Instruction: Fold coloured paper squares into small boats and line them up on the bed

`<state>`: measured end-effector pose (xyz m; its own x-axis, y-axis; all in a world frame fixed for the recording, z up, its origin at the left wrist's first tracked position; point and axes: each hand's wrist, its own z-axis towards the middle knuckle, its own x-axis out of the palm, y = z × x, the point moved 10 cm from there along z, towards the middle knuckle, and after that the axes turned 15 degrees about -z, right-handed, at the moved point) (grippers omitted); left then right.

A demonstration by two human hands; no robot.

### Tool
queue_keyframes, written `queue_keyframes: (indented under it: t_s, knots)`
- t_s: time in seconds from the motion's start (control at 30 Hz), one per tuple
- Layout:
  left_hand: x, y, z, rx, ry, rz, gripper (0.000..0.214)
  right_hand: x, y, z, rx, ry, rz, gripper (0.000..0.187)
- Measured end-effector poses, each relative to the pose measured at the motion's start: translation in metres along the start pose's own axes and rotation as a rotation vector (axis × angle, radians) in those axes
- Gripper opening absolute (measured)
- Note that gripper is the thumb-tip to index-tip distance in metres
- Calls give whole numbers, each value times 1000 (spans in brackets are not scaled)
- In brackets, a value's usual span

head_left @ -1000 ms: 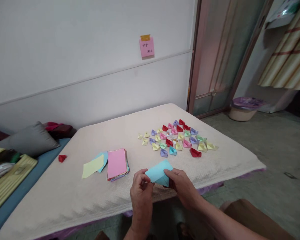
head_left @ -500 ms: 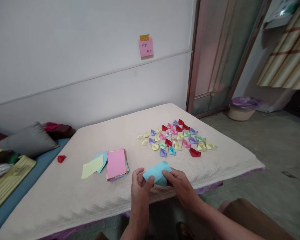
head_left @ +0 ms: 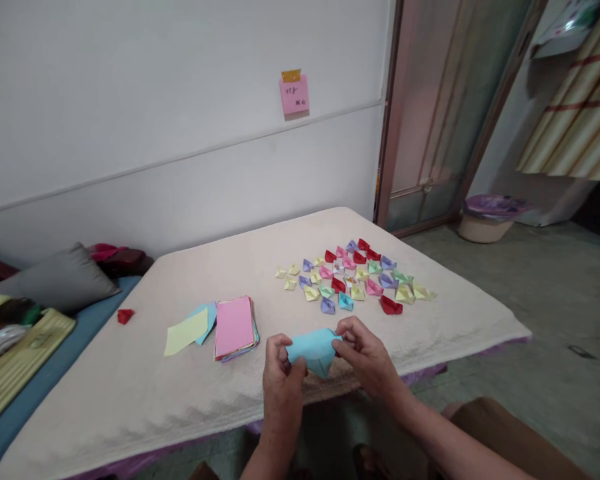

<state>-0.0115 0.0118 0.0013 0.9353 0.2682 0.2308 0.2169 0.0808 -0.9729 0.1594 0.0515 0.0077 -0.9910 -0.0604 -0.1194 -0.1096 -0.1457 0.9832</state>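
Observation:
A light blue sheet of paper (head_left: 313,348), partly folded and coming to a point at the bottom, is held up over the table's front edge. My left hand (head_left: 283,377) pinches its left end between thumb and fingers. At the right end, my right hand (head_left: 365,353) grips the corner with thumb and forefinger. Beyond the hands lie several small folded paper boats (head_left: 346,301) in red, pink, yellow, green, purple and blue. Left of the hands sits a stack of coloured paper (head_left: 234,328) with pink on top.
A loose yellow sheet (head_left: 186,333) overlaps a blue sheet (head_left: 209,321) beside the stack. Farther left lies a red folded paper piece (head_left: 125,316). The table has a cream cloth (head_left: 130,387). A pink note (head_left: 295,95) is taped to the wall; a bin (head_left: 487,223) stands at right.
The blue paper's right corner has been bent, and its lower edge now forms a point. My right hand has shifted slightly up and right, with its fingers at the right end.

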Motion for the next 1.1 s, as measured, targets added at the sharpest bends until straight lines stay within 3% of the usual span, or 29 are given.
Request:
queue_keyframes:
  t_s: [0.13,0.37,0.53,0.7,0.9,1.0,1.1]
  knots:
    - [2,-10,1,93,43,120,8,2,8,1,-76,41,-169,7]
    - [-1,-16,4,91,4,193,17,5,22,3,-189,97,-123,18]
    - [-1,-18,4,136,23,223,22,1,12,5,-99,68,-113,8]
    - [0,-23,3,152,27,265,22,4,-7,8,22,87,-120,18]
    - [3,-23,2,224,54,372,16,9,5,5,-134,114,-327,9]
    - [7,-23,1,279,90,392,13,8,12,3,-184,104,-343,10]
    - [4,-26,0,325,51,384,13,7,15,3,-189,83,-323,9]
